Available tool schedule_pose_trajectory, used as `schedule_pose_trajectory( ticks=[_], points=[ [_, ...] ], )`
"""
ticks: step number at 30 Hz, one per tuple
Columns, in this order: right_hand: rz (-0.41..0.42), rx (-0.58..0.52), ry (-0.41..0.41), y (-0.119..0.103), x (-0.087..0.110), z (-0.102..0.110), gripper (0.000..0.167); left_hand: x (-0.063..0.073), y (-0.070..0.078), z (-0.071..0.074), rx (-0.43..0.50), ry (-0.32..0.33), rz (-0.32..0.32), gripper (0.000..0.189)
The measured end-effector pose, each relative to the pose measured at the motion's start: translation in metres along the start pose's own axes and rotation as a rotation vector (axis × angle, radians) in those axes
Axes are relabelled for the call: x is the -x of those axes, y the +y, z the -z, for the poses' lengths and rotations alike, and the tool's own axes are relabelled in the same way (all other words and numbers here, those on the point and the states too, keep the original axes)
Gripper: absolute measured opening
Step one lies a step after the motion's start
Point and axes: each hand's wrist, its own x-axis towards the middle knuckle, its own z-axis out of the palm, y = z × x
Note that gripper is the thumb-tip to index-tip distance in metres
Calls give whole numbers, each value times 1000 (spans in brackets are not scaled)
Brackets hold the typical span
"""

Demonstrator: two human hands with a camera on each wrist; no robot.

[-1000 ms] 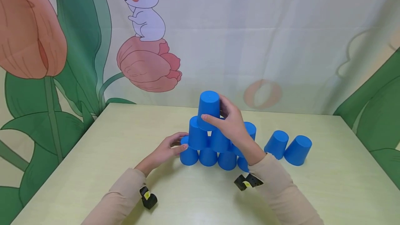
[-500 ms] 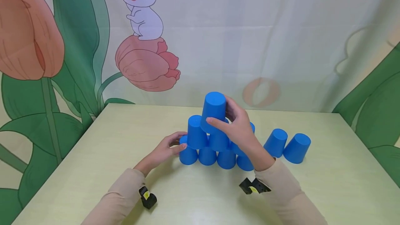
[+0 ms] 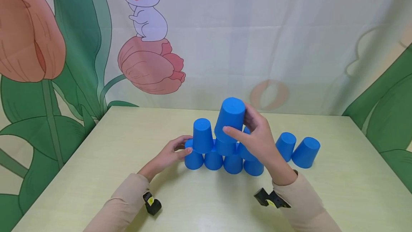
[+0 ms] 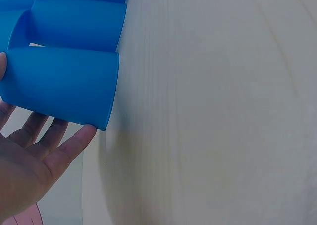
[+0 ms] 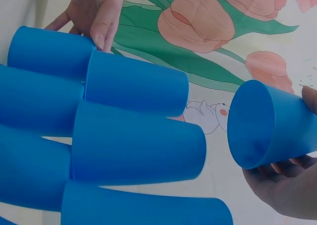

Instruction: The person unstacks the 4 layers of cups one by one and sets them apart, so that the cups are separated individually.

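Right hand: thumb on the near side, fingers behind, gripping a tapered blue plastic cup aloft. Cup hangs mouth down above the second row of three upturned blue cups, itself on a bottom row of four. Left hand: fingers loosely extended about the end cup of that bottom row; a light touch, no real squeeze, I judge. Two spare blue cups stand right of the stack on the pale tabletop.

Handling, my judgement: level the rim, centre it across two neighbouring bases, lower straight; a sideways brush could topple the row. Light steadying at left suffices; pushing might shift the base.

Views: right wrist shows the held cup's hollow mouth and a gap to the second row; head view overlaps them. Left wrist shows fingertips near the end cup's rim, hidden from the head. Spare cups: head view only.
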Motion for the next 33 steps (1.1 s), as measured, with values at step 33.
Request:
schedule_pose_trajectory(
  ticks=[33],
  points=[
    [4, 195, 130, 2, 26, 58, 62, -2, 3, -3, -8, 30, 43, 45]
  ],
)
